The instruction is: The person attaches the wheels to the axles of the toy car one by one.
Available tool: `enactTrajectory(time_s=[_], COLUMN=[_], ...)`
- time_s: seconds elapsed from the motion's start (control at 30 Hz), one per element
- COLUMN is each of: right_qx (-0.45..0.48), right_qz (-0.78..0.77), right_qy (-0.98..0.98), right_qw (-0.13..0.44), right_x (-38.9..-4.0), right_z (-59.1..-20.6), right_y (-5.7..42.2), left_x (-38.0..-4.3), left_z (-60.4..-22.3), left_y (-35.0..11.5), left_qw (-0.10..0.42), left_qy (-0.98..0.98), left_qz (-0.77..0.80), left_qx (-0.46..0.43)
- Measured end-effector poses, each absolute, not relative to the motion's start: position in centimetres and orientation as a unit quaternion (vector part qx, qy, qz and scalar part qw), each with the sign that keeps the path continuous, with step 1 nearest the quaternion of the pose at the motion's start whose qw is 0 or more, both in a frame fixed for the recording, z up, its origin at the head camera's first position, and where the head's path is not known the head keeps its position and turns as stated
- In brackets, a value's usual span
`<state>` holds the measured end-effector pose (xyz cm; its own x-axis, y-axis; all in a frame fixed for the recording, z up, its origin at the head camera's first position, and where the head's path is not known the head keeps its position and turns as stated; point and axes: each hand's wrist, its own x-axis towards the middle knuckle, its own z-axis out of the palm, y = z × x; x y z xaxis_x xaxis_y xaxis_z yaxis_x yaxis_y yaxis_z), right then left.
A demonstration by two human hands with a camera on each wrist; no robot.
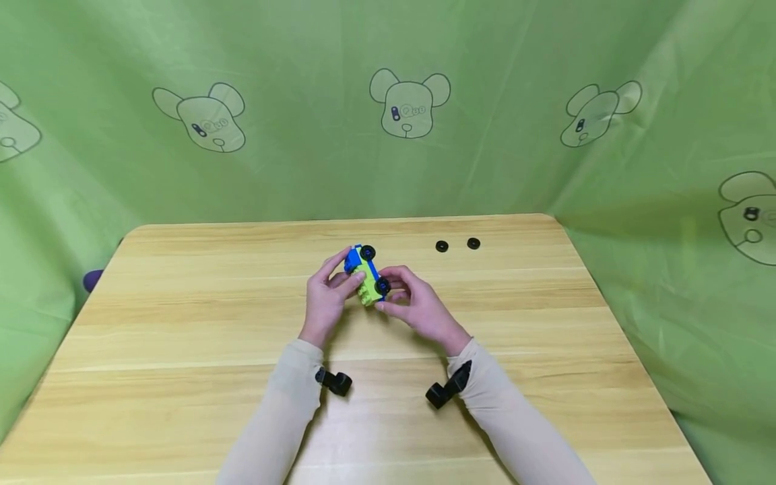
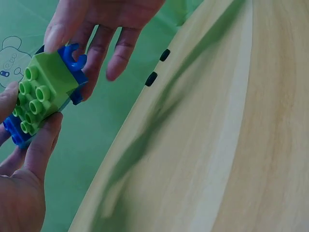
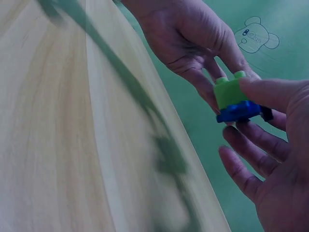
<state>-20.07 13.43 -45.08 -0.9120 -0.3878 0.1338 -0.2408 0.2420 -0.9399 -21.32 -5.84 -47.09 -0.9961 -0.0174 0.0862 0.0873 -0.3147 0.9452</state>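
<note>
A toy car of lime-green and blue building blocks [image 1: 367,292] is held tilted above the table, two black wheels [image 1: 367,252] visible on its side. My left hand [image 1: 324,304] grips the car by its blue end, thumb across the green blocks. At the other end, near a wheel, my right hand [image 1: 424,311] pinches the car between thumb and fingers. The left wrist view shows round studs on the green block [image 2: 53,72] and a blue hook at its end. In the right wrist view, the right thumb lies against the green block [image 3: 228,94], with fingers beneath.
Two loose black rings, like tyres [image 1: 442,246], lie near the back edge of the wooden table [image 1: 182,323], right of the hands. Green curtains [image 1: 303,168] hang behind and beside the table. A purple object [image 1: 92,279] shows past the left edge.
</note>
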Motion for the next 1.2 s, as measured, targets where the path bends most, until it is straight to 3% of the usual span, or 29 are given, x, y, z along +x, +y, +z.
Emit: enactTrajectory(time_s=[0.2,0.57,0.9,1.2], right_qx=[-0.192,-0.178,-0.165,-0.139], right_qz=[-0.593,-0.631,-0.657,-0.688], right_qy=[0.781,0.752,0.730,0.703], right_qw=[0.044,0.070,0.094,0.112], right_x=[-20.4,-20.8,-21.0,-21.0], right_z=[-45.7,-45.1,-45.3,-44.9], right_y=[13.3,14.0,14.7,15.2], left_x=[-21.2,-21.1,-19.9,-19.8], left_z=[-47.1,-47.1,-44.8,-44.4], left_y=[-5.6,-5.7,-5.8,-6.3], left_qw=[0.030,0.018,0.072,0.045], left_qy=[-0.582,-0.626,-0.647,-0.693], left_qz=[-0.812,-0.778,-0.741,-0.684], left_qx=[-0.021,-0.049,-0.165,-0.224])
